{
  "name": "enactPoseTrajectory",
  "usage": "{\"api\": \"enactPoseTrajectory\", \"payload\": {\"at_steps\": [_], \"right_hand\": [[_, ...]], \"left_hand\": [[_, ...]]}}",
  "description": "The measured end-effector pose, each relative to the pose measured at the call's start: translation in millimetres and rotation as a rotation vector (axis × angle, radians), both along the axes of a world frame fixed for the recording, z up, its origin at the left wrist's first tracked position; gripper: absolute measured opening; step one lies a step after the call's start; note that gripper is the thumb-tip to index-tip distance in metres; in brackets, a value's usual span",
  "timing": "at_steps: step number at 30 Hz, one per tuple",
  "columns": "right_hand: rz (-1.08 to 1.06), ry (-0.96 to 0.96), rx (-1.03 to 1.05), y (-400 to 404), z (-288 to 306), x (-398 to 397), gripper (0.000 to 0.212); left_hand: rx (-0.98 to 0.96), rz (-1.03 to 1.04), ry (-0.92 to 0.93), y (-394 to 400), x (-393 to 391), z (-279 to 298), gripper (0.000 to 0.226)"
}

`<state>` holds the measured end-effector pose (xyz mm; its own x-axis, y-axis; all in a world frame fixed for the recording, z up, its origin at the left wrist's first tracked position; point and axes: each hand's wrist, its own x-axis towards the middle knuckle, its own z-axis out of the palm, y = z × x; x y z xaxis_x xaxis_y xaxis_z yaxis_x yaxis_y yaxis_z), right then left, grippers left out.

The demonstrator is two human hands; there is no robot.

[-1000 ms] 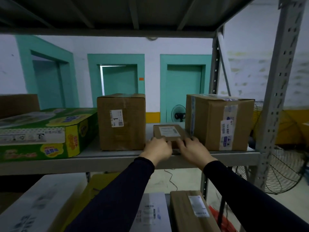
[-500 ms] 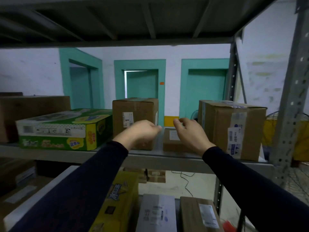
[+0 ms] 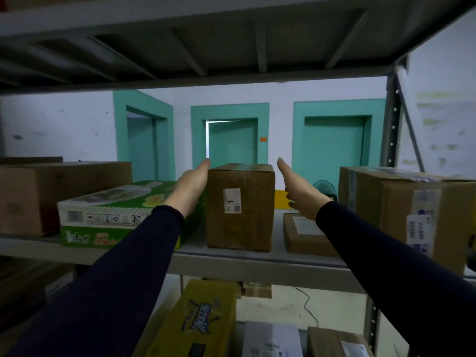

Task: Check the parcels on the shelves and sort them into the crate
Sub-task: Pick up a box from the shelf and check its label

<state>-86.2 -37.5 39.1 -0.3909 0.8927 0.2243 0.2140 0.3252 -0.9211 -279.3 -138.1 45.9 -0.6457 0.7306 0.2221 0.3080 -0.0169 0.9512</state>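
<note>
A tall brown cardboard parcel (image 3: 240, 207) with a white label stands upright on the grey shelf (image 3: 231, 264). My left hand (image 3: 189, 185) reaches along its left side with straight fingers, close to or touching the box. My right hand (image 3: 300, 190) is stretched out flat to its right, a gap away from the box. A small flat brown parcel (image 3: 306, 235) lies under my right forearm. A big brown box (image 3: 401, 210) with taped labels stands at the right. No crate is in view.
A green printed carton (image 3: 116, 215) lies left of the tall parcel, a brown box (image 3: 51, 191) behind it. The shelf above (image 3: 206, 42) hangs low overhead. A steel upright (image 3: 391, 124) stands at the right. The lower shelf holds a yellow carton (image 3: 203, 323) and other parcels.
Both hands have left the small flat parcel, moved up and left, and spread apart with fingers straightened on either side of the tall brown parcel. The view has shifted left.
</note>
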Motion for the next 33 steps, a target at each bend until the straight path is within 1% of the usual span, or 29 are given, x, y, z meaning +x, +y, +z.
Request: {"api": "enactPoseTrajectory", "payload": {"at_steps": [3, 5, 6, 7, 8, 9, 10, 12, 16, 19, 24, 26, 30, 33], "right_hand": [[-0.007, 0.103, -0.133, 11, 3, -27, 0.081], [-0.015, 0.155, -0.231, 22, -2, -43, 0.082], [-0.013, 0.183, -0.265, 24, -5, -47, 0.078], [-0.01, 0.223, -0.284, 25, -6, -52, 0.072], [-0.007, 0.268, -0.298, 28, -8, -56, 0.067], [0.001, 0.296, -0.3, 29, -8, -57, 0.065], [-0.002, 0.322, -0.294, 27, -7, -57, 0.063], [0.012, 0.375, -0.288, 22, -7, -54, 0.058], [0.035, 0.406, -0.214, 3, -2, -45, 0.053], [0.085, 0.442, -0.164, -20, 6, -32, 0.055], [0.177, 0.494, -0.128, -64, 8, 5, 0.07], [0.201, 0.485, -0.109, -86, 7, 23, 0.068], [0.299, 0.478, -0.023, -142, 8, 47, 0.052], [0.422, 0.51, 0.0, -179, 9, 53, 0.054]], "left_hand": [[0.018, -0.151, -0.062, 21, -16, 3, 0.07], [-0.018, -0.241, -0.144, 37, -29, 1, 0.076], [-0.032, -0.28, -0.187, 42, -33, 0, 0.077], [-0.014, -0.321, -0.228, 46, -36, -1, 0.07], [0.001, -0.363, -0.24, 50, -40, -2, 0.059], [0.01, -0.402, -0.25, 52, -41, -2, 0.051], [0.01, -0.435, -0.257, 54, -41, -3, 0.047], [0.026, -0.472, -0.242, 54, -39, -3, 0.045], [0.11, -0.53, -0.199, 37, -33, 1, 0.044], [0.143, -0.535, -0.147, 8, -19, 9, 0.047], [0.213, -0.536, -0.112, -60, 19, 19, 0.05], [0.229, -0.526, -0.096, -89, 34, 20, 0.049], [0.273, -0.409, -0.031, -158, 64, 22, 0.047], [0.353, -0.349, -0.038, -213, 83, 21, 0.052]]}}
